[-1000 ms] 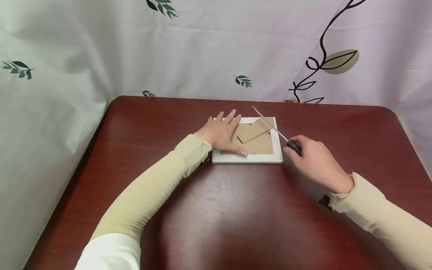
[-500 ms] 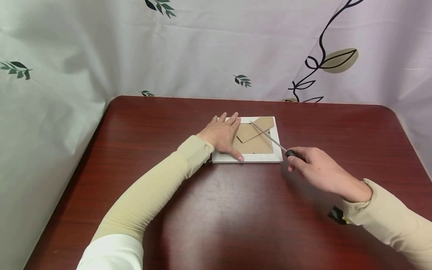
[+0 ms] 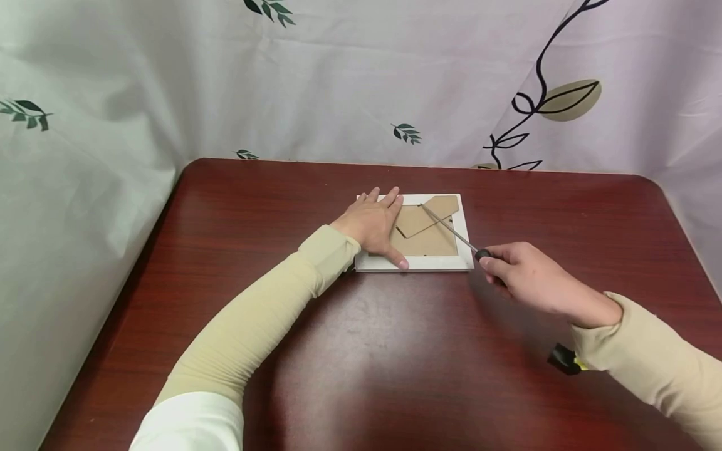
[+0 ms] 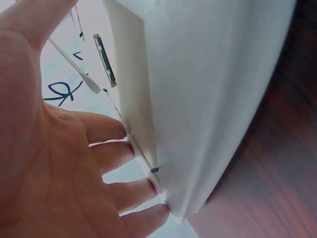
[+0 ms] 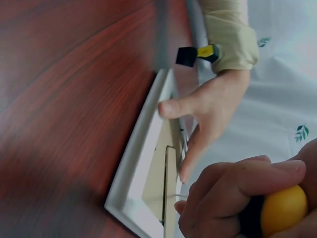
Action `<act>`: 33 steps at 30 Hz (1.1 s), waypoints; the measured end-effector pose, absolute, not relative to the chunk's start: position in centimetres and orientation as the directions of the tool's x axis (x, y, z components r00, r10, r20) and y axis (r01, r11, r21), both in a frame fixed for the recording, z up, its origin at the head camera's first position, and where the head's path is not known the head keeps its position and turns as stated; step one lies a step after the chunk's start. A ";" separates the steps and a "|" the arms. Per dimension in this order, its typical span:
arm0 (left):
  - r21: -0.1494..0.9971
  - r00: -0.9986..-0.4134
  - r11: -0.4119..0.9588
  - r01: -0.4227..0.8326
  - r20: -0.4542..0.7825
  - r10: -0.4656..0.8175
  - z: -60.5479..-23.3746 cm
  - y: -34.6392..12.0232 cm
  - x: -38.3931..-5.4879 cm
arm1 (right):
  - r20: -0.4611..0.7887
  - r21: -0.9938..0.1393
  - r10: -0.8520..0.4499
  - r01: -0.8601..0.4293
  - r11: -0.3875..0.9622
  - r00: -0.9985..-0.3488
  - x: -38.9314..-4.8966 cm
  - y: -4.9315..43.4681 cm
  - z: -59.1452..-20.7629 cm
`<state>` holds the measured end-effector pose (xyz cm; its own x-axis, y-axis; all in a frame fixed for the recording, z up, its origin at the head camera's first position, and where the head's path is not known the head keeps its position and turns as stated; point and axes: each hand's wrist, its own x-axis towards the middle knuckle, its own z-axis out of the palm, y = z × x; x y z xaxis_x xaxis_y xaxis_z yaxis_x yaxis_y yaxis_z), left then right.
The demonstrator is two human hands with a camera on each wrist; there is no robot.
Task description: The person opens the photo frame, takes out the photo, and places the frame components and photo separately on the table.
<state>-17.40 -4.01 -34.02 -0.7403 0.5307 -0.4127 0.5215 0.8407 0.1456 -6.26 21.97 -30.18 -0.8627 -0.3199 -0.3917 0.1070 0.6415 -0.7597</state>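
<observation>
A white picture frame [image 3: 414, 264] lies back side up on the table, its tan backing board [image 3: 434, 246] and angled easel stand [image 3: 442, 205] facing me. My left hand [image 3: 369, 227] rests on the frame's left part with its fingers spread over the far edge and the thumb on the near border. My right hand [image 3: 527, 275] grips a screwdriver [image 3: 459, 237] by its black handle, which has a yellow end in the right wrist view. The screwdriver's shaft slants across the stand. Its flat tip [image 4: 93, 86] is by a small dark tab [image 4: 105, 90] at the backing's far edge; contact cannot be told.
The frame sits on a dark red-brown wooden table [image 3: 361, 351], near its far edge. Behind and to the left hangs a pale curtain [image 3: 338, 81] with leaf prints. A black and yellow wrist device [image 3: 566, 359] sticks out below the right sleeve.
The screwdriver's tip has come from beyond the frame's far edge back to the backing's far edge. My right hand has shifted right and nearer to me. The left hand has barely moved.
</observation>
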 end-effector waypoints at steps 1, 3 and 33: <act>0.144 -0.740 0.841 0.521 -0.416 0.529 -34.0 -4.0 -17.4 | -0.417 -0.785 -0.323 0.157 0.600 -0.849 -6.3 21.9 -30.1; 0.140 -0.740 0.843 0.520 -0.420 0.526 -34.0 -4.0 -17.4 | -0.452 -0.817 -0.333 0.234 0.527 -0.828 -6.4 21.9 -30.0; 0.142 -0.745 0.846 0.513 -0.417 0.521 -34.2 -3.7 -17.6 | -0.602 -0.798 -0.390 0.544 0.260 -0.697 -6.9 19.6 -28.4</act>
<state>-17.56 -3.71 -34.19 -0.7446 0.5214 -0.4168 0.5131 0.8465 0.1422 -6.89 19.56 -28.44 -0.6967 -0.3899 -0.6022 0.5438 0.2604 -0.7978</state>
